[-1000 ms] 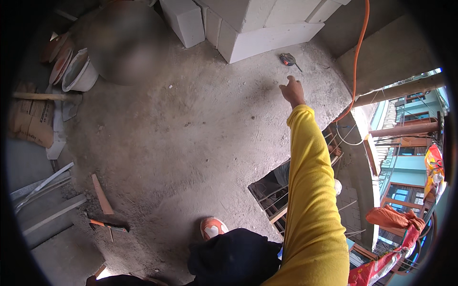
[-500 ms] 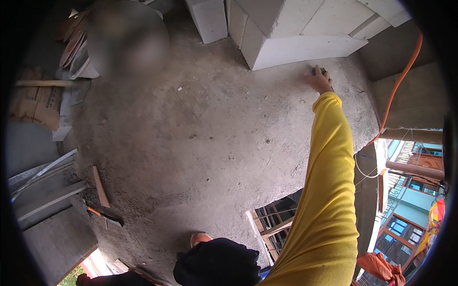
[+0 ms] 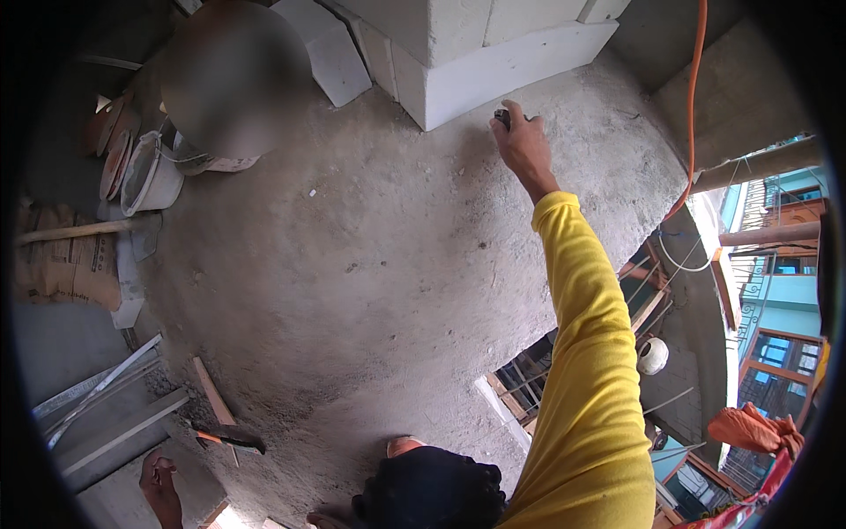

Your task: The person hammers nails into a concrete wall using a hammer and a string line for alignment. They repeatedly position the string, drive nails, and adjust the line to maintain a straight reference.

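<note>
My right hand [image 3: 526, 150], at the end of a yellow sleeve, is closed round a small dark object [image 3: 503, 116] whose kind I cannot make out. It is low over the rough concrete floor [image 3: 397, 300], just in front of a stack of white blocks [image 3: 520, 75]. Fingers hide most of the object. At the lower left edge, my left hand [image 3: 159, 483] is curled, with nothing seen in it. A hammer-like tool with an orange part [image 3: 231, 438] lies on the floor near it, beside a thin wooden strip [image 3: 214, 392].
A floor opening [image 3: 520, 383] lies beside my right arm. An orange hose [image 3: 694, 106] runs down the right side. White buckets [image 3: 152, 181] and a brown sack [image 3: 75, 264] stand at the left. Long bars [image 3: 106, 388] lie below them. My dark-clothed knee [image 3: 427, 485] is in front.
My right hand has shifted left along the base of the blocks, still round the dark object. My left hand has come into view at the lower left. The whole view has turned slightly.
</note>
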`<move>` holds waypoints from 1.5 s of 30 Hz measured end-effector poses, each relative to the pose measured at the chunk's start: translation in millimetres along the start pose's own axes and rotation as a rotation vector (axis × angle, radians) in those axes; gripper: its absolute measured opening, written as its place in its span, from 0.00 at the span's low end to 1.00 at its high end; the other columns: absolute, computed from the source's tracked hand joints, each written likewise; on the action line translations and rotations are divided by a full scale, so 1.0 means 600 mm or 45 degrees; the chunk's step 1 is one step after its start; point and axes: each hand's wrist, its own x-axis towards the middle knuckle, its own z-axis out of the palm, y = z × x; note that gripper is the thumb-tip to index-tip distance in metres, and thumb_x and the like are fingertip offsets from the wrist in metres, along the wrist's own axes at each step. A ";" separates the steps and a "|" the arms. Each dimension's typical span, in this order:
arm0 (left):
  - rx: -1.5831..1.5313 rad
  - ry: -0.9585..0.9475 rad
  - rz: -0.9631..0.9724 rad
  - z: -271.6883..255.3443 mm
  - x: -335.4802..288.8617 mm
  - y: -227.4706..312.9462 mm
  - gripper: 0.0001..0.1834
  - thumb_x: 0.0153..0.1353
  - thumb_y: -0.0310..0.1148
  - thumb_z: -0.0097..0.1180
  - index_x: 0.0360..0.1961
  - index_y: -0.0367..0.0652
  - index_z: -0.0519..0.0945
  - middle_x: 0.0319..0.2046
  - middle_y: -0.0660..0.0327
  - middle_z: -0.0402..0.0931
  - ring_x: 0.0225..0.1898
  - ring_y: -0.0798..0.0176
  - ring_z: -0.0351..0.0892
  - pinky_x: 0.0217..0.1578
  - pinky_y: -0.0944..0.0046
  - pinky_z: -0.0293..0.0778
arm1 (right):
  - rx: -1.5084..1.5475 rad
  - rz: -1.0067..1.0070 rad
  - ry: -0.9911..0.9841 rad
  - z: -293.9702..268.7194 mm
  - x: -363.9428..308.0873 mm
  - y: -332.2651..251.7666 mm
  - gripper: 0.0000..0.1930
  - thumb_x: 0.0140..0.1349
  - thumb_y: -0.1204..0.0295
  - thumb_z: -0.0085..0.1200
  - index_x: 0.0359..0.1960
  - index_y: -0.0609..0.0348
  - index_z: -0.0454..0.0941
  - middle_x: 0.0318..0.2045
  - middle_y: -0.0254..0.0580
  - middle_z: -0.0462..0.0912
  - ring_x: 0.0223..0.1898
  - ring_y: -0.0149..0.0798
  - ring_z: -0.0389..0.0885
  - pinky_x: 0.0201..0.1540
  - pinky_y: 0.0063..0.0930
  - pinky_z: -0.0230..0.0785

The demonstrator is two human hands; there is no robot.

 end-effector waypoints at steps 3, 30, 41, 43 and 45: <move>-0.526 -0.303 0.015 0.126 0.078 0.153 0.17 0.77 0.38 0.54 0.58 0.37 0.78 0.40 0.59 0.83 0.40 0.65 0.84 0.44 0.64 0.79 | 0.826 -0.182 -0.525 -0.010 -0.091 -0.093 0.32 0.73 0.49 0.52 0.68 0.61 0.67 0.47 0.56 0.85 0.41 0.48 0.88 0.47 0.43 0.80; -2.119 -0.640 0.276 0.040 0.044 -0.234 0.30 0.80 0.44 0.48 0.70 0.30 0.61 0.60 0.49 0.69 0.61 0.59 0.68 0.55 0.64 0.71 | 1.678 -0.745 -0.887 -0.024 -0.834 -0.801 0.10 0.47 0.69 0.73 0.23 0.60 0.84 0.25 0.46 0.86 0.34 0.48 0.88 0.40 0.39 0.77; -1.791 -0.471 0.583 0.061 -0.010 -0.023 0.40 0.75 0.59 0.45 0.69 0.31 0.67 0.68 0.43 0.68 0.55 0.54 0.70 0.50 0.58 0.67 | 1.814 -0.722 -0.890 -0.078 -0.807 -0.733 0.15 0.42 0.66 0.77 0.23 0.59 0.83 0.27 0.45 0.87 0.34 0.47 0.88 0.39 0.39 0.78; -2.014 -0.962 0.599 0.061 0.018 -0.032 0.36 0.78 0.51 0.48 0.71 0.29 0.61 0.69 0.47 0.64 0.69 0.55 0.63 0.67 0.56 0.64 | 1.788 -0.632 -0.838 -0.080 -0.801 -0.715 0.15 0.41 0.66 0.78 0.23 0.59 0.83 0.27 0.45 0.87 0.33 0.48 0.88 0.38 0.39 0.78; -2.067 -0.907 0.552 0.062 0.005 -0.009 0.38 0.77 0.55 0.47 0.71 0.31 0.62 0.70 0.47 0.65 0.71 0.56 0.63 0.70 0.55 0.61 | 1.752 -0.641 -0.808 -0.081 -0.800 -0.711 0.15 0.40 0.66 0.78 0.23 0.58 0.83 0.26 0.45 0.86 0.33 0.48 0.88 0.38 0.40 0.78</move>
